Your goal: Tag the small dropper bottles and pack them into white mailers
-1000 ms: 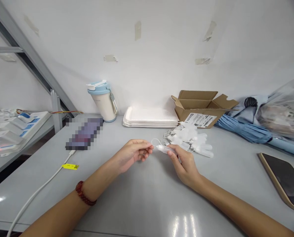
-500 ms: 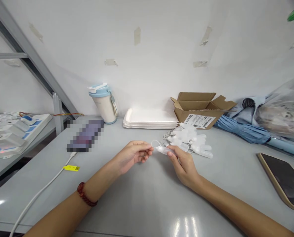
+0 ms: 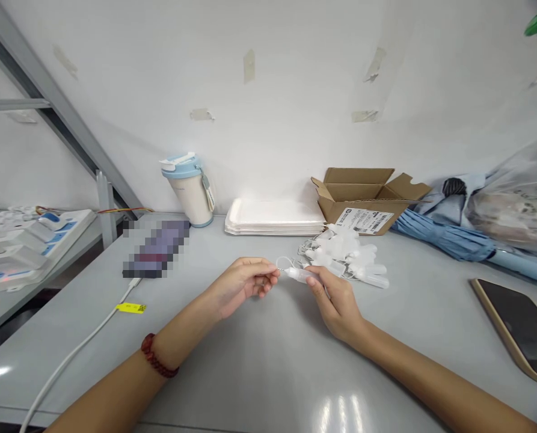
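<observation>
My right hand [image 3: 337,299] is closed around a small translucent white plastic tube [image 3: 296,274], held level with its narrow end toward the left. From that end a thin metal piece runs to my left hand [image 3: 246,285], whose thumb and forefinger pinch its tip. A fine white cord loop [image 3: 284,260] arches above the gap between my hands. Just behind my right hand lies a heap of similar translucent tubes [image 3: 340,249] with thin cords tangled at their left side. My left palm is turned partly up, its other fingers loosely curled.
Behind stand a cream tumbler [image 3: 191,195], a stack of white padded envelopes [image 3: 275,216] and an open cardboard box [image 3: 362,204]. On the right lie a blue umbrella [image 3: 444,234] and a phone [image 3: 521,331]. A cabled, blurred-out device [image 3: 157,249] and white power strip [image 3: 38,249] are left.
Both hands keep the same hold on the tube and its metal piece. The view has shifted slightly; the things on the table stay in place.
</observation>
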A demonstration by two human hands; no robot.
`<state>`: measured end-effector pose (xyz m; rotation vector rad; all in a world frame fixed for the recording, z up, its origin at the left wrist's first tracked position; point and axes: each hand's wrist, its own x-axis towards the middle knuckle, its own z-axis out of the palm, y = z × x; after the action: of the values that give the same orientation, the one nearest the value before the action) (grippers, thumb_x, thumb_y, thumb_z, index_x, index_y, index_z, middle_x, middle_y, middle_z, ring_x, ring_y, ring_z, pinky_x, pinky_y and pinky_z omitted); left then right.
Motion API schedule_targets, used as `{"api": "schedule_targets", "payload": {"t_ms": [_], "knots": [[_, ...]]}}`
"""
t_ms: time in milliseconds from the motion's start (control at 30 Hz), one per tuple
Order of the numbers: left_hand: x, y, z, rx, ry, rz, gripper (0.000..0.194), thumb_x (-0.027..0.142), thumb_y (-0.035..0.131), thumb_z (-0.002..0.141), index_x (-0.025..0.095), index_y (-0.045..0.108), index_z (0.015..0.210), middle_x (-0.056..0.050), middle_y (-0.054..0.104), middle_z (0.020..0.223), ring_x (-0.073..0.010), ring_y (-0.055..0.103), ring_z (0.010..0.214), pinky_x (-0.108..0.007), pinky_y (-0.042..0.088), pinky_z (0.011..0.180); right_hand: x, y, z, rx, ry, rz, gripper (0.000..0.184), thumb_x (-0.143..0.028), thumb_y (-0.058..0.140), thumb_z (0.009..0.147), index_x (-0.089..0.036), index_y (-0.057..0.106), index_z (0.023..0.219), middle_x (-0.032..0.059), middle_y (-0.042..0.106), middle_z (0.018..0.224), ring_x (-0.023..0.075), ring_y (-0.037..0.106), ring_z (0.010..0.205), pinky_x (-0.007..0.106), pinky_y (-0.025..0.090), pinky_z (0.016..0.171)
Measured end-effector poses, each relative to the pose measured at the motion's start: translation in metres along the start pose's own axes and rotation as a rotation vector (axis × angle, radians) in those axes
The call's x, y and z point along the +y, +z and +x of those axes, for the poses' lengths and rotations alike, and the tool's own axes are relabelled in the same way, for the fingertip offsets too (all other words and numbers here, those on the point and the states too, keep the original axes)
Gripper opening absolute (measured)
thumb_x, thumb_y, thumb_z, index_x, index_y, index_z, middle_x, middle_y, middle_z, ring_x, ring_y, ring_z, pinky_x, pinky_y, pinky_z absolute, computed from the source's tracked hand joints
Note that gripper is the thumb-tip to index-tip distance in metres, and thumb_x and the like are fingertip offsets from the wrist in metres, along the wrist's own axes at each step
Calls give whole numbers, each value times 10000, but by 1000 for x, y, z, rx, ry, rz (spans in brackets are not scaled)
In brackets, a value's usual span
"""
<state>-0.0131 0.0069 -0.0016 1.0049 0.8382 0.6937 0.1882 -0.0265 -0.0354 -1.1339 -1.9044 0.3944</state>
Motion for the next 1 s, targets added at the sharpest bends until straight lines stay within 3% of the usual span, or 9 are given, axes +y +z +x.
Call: {"api": "schedule_targets", "payload": {"t_ms": [1000], "knots": [[-1, -1, 2, 8, -5, -6, 175, 276, 611, 762, 128, 632, 671, -28, 560, 679, -92, 454, 573, -210, 350, 529, -1, 0, 0, -12, 7, -5, 246, -298, 347, 933, -161, 551, 935, -9, 541, 599, 118, 496, 519, 223, 380, 497]]}}
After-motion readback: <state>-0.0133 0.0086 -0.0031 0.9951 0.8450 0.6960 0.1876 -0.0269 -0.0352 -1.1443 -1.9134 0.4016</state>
